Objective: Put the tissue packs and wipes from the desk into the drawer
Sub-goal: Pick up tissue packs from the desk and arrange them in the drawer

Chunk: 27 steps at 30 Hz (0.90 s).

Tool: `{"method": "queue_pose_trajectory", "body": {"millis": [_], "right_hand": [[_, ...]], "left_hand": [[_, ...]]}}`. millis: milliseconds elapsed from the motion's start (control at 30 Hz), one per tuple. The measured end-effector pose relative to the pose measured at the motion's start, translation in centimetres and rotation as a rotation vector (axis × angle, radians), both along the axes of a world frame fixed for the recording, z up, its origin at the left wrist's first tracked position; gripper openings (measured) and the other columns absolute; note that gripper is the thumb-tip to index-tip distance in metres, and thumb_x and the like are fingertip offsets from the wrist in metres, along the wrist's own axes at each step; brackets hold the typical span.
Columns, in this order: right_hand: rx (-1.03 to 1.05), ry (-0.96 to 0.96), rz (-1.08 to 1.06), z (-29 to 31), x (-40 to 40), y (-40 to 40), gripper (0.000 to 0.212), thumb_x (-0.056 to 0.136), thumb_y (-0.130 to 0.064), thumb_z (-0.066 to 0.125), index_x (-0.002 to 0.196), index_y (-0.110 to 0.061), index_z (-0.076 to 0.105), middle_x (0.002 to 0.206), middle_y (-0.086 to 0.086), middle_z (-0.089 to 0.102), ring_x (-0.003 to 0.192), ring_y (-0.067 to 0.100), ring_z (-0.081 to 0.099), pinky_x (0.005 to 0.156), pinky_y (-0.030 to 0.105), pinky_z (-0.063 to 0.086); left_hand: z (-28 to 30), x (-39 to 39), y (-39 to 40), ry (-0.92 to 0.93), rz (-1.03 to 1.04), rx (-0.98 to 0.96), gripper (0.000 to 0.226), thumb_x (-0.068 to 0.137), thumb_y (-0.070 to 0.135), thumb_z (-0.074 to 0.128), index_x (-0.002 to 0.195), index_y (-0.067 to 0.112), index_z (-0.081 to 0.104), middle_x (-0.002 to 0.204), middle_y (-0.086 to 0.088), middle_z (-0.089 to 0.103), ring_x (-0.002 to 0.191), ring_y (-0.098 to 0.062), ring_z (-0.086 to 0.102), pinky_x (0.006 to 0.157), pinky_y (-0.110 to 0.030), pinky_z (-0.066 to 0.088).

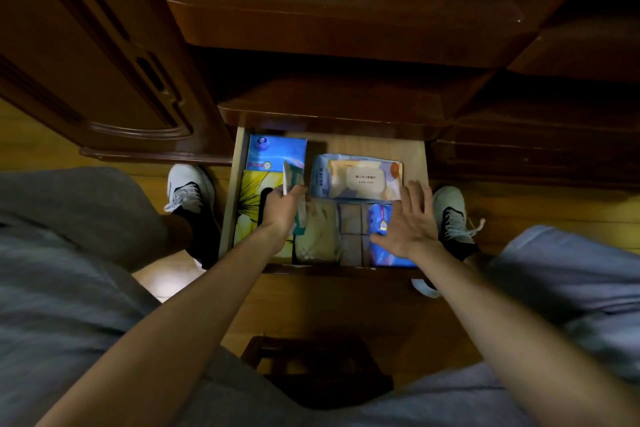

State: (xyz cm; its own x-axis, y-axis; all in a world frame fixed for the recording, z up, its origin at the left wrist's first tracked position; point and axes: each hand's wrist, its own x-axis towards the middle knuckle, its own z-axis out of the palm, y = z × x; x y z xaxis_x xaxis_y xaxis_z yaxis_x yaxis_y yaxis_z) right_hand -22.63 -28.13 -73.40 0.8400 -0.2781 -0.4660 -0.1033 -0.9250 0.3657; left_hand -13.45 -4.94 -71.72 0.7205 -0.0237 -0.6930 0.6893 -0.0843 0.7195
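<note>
The open wooden drawer (414, 156) holds several packs. A blue tissue pack (277, 151) lies at its back left, with a yellow pack (251, 208) in front of it. A large wipes pack (360, 177) with a white lid sits at the back right. A cream pack (318, 232), small brown packs (350, 232) and a blue pack (379, 218) fill the front. My left hand (282, 210) grips a small green-and-white tissue pack (290, 177), held upright between the packs. My right hand (410, 222) rests flat, fingers spread, on the front blue pack.
Dark wooden desk drawers (346, 31) jut out above the open one. A cabinet door (86, 62) stands at the left. My two shoes (187, 189) flank the drawer on the wooden floor. A dark stool (311, 367) sits between my knees.
</note>
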Motion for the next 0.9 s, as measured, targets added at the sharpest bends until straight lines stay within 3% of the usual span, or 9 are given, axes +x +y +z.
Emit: {"method": "queue_pose_trajectory", "body": {"millis": [167, 267, 333, 433, 500, 600, 700, 833, 900], "right_hand": [[0.08, 0.06, -0.054, -0.6, -0.4, -0.7, 0.112, 0.076, -0.088, 0.034, 0.154, -0.007, 0.028, 0.163, 0.019, 0.023, 0.153, 0.035, -0.001, 0.119, 0.059, -0.012], [0.08, 0.07, -0.07, -0.5, 0.1, -0.7, 0.115, 0.074, -0.088, 0.038, 0.153, -0.006, 0.026, 0.161, 0.019, 0.025, 0.152, 0.035, 0.001, 0.118, 0.06, -0.012], [0.11, 0.024, -0.089, -0.1, 0.7, -0.5, 0.117, 0.073, -0.089, 0.04, 0.154, -0.007, 0.022, 0.16, 0.02, 0.025, 0.151, 0.036, 0.003, 0.119, 0.059, -0.008], [0.303, -0.114, -0.142, 1.1, 3.0, 1.0, 0.106, 0.079, -0.083, 0.044, 0.155, -0.013, 0.021, 0.16, 0.015, 0.028, 0.15, 0.032, 0.013, 0.12, 0.052, 0.005], [0.471, -0.185, -0.211, 1.9, 5.6, 2.9, 0.09, 0.084, -0.076, 0.05, 0.15, -0.016, 0.033, 0.151, 0.013, 0.043, 0.142, 0.031, 0.031, 0.114, 0.047, 0.022], [0.712, -0.222, -0.281, 2.2, 10.4, 6.3, 0.071, 0.089, -0.058, 0.061, 0.146, -0.02, 0.041, 0.14, 0.013, 0.057, 0.128, 0.033, 0.051, 0.1, 0.043, 0.045], [0.738, -0.193, -0.154, 1.6, 14.9, 9.1, 0.077, 0.086, -0.036, 0.071, 0.152, -0.023, 0.033, 0.151, 0.011, 0.047, 0.135, 0.033, 0.046, 0.103, 0.043, 0.044], [0.553, -0.043, 0.102, -1.0, 18.9, 10.5, 0.099, 0.082, -0.023, 0.076, 0.16, -0.025, 0.016, 0.164, 0.001, 0.022, 0.146, 0.031, 0.028, 0.114, 0.044, 0.034], [0.519, -0.014, 0.156, -2.5, 20.0, 10.7, 0.106, 0.081, -0.024, 0.078, 0.161, -0.025, 0.009, 0.164, 0.002, 0.02, 0.146, 0.031, 0.027, 0.114, 0.045, 0.033]], "left_hand": [[-1.0, 0.1, 0.0, -0.065, -0.062, 0.082, 0.008, 0.092, 0.026, 0.064, 0.091, 0.02, 0.059, 0.08, -0.002, 0.067, 0.073, -0.021, 0.067, 0.06, -0.031, 0.051], [-1.3, 0.0, 0.3, -0.128, -0.134, 0.142, 0.009, 0.088, 0.03, 0.065, 0.093, 0.024, 0.061, 0.083, -0.008, 0.071, 0.078, -0.029, 0.069, 0.067, -0.042, 0.058], [-1.1, -0.1, 0.8, -0.218, -0.158, 0.201, 0.012, 0.087, 0.035, 0.065, 0.093, 0.027, 0.059, 0.078, -0.004, 0.07, 0.071, -0.025, 0.067, 0.061, -0.04, 0.053], [0.2, 0.2, 1.9, -0.326, -0.134, 0.34, 0.036, 0.081, 0.051, 0.06, 0.11, 0.032, 0.052, 0.072, 0.008, 0.064, 0.062, -0.014, 0.06, 0.053, -0.029, 0.042], [1.0, 0.7, 2.8, -0.375, -0.093, 0.366, 0.048, 0.078, 0.05, 0.057, 0.121, 0.031, 0.05, 0.071, 0.008, 0.062, 0.059, -0.011, 0.059, 0.052, -0.027, 0.038], [1.4, 1.6, 4.3, -0.411, -0.06, 0.434, 0.048, 0.085, 0.04, 0.063, 0.129, 0.024, 0.052, 0.088, 0.004, 0.068, 0.076, -0.013, 0.064, 0.061, -0.028, 0.042], [1.2, 1.9, 5.8, -0.37, -0.083, 0.511, 0.051, 0.088, 0.042, 0.066, 0.132, 0.023, 0.05, 0.108, -0.005, 0.069, 0.096, -0.027, 0.064, 0.074, -0.036, 0.049], [0.7, 1.9, 7.0, -0.378, -0.063, 0.477, 0.047, 0.087, 0.043, 0.066, 0.128, 0.025, 0.052, 0.104, 0.001, 0.069, 0.093, -0.022, 0.065, 0.07, -0.032, 0.044], [0.4, 2.1, 7.1, -0.391, -0.084, 0.478, 0.045, 0.087, 0.044, 0.065, 0.127, 0.026, 0.052, 0.101, 0.0, 0.069, 0.09, -0.023, 0.065, 0.067, -0.032, 0.042]]}}
